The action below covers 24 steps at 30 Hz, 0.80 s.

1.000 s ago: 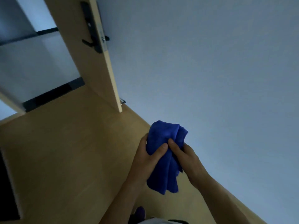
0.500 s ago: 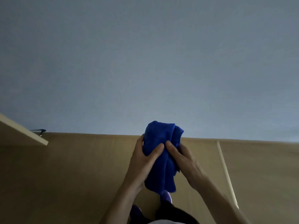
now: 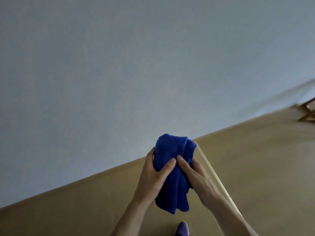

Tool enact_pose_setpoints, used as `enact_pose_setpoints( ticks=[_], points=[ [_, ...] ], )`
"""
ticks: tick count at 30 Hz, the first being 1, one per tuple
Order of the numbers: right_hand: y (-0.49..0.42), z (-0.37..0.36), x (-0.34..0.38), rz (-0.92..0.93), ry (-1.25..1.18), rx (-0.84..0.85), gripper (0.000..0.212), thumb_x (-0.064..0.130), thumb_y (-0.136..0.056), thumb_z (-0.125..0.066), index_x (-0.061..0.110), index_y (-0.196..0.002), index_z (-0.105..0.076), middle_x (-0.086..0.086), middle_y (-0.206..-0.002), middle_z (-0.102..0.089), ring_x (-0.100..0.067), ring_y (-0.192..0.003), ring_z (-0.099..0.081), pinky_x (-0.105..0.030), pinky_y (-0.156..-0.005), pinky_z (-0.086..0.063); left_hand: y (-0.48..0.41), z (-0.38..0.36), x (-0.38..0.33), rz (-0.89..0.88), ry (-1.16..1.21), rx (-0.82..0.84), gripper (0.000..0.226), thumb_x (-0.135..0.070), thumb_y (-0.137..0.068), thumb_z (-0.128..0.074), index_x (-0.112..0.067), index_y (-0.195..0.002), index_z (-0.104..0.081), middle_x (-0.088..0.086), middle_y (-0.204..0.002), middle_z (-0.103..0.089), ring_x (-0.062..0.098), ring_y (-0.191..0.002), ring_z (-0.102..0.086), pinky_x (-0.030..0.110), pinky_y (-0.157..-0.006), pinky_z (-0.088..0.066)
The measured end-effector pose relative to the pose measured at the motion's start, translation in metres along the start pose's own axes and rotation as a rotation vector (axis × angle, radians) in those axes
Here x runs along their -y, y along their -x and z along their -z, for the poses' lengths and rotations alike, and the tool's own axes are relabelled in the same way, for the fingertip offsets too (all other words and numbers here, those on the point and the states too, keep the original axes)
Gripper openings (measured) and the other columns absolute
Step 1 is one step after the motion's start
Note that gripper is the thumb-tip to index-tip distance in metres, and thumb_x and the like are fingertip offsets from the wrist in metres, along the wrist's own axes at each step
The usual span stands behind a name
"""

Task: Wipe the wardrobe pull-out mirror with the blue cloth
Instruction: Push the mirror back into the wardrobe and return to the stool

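Note:
A bunched blue cloth [image 3: 172, 176] hangs between both my hands at the lower middle of the head view. My left hand [image 3: 153, 176] grips its left side with the thumb pressed across the front. My right hand [image 3: 196, 174] grips its right side, thumb tip beside the left thumb. No wardrobe or mirror shows in this view.
A plain pale grey-blue wall [image 3: 136, 74] fills the upper part. Light wood flooring [image 3: 255, 167] runs below it, with a pale strip [image 3: 216, 179] crossing it by my right wrist. Wooden furniture legs [image 3: 306, 111] stand at the far right. A purple shoe tip [image 3: 182, 227] shows at the bottom.
My view has swung to the right: the wooden door and its handle left the frame, and furniture legs came in at the right. Both hands keep holding the cloth.

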State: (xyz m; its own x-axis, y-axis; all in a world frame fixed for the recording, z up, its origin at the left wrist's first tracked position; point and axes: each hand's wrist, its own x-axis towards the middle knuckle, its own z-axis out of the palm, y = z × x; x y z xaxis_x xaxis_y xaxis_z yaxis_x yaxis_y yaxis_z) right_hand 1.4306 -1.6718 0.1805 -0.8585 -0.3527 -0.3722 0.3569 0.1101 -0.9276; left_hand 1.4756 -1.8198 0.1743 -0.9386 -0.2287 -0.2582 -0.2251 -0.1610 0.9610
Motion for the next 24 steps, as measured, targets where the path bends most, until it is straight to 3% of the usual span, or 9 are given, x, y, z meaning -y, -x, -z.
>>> enact_pose_setpoints(
  ticks=[3,8,15,24],
  points=[
    [-0.004,0.043,0.007,0.033,-0.006,-0.053,0.034,0.050,-0.097,-0.057,0.019,-0.109,-0.063,-0.001,-0.094,-0.077,-0.016,-0.084,-0.075,-0.020,-0.061,-0.053,-0.017,-0.043,-0.001,-0.001,-0.010,0.031,0.054,-0.052,-0.079,-0.080,-0.045,-0.127,-0.054,-0.017,-0.116,-0.072,0.011,-0.106,-0.073,0.026,-0.081,-0.061],
    [-0.006,0.113,0.011,0.024,-0.031,-0.157,0.028,0.046,-0.099,-0.057,0.018,-0.098,-0.064,0.007,-0.077,-0.075,-0.004,-0.065,-0.070,-0.014,-0.052,-0.049,-0.043,-0.114,-0.003,0.002,-0.048,0.124,0.058,-0.054,-0.077,-0.080,-0.043,-0.128,-0.055,-0.015,-0.115,-0.073,0.010,-0.103,-0.073,0.025,-0.079,-0.061],
    [0.004,0.196,0.008,0.014,-0.136,-0.337,0.025,0.039,-0.101,-0.057,0.015,-0.102,-0.064,0.006,-0.079,-0.077,-0.004,-0.066,-0.071,-0.015,-0.051,-0.049,-0.072,-0.203,-0.001,0.014,-0.098,0.316,0.041,-0.051,-0.079,-0.082,-0.053,-0.114,-0.061,-0.014,-0.113,-0.074,0.012,-0.101,-0.074,0.023,-0.077,-0.061],
    [0.004,0.263,0.001,-0.004,-0.255,-0.628,0.028,0.046,-0.098,-0.058,0.021,-0.109,-0.066,0.002,-0.094,-0.077,-0.011,-0.082,-0.074,-0.021,-0.061,-0.054,-0.121,-0.290,0.010,0.066,-0.158,0.578,0.056,-0.054,-0.079,-0.083,-0.045,-0.128,-0.057,-0.012,-0.119,-0.073,0.013,-0.105,-0.074,0.028,-0.082,-0.062]
  ],
)
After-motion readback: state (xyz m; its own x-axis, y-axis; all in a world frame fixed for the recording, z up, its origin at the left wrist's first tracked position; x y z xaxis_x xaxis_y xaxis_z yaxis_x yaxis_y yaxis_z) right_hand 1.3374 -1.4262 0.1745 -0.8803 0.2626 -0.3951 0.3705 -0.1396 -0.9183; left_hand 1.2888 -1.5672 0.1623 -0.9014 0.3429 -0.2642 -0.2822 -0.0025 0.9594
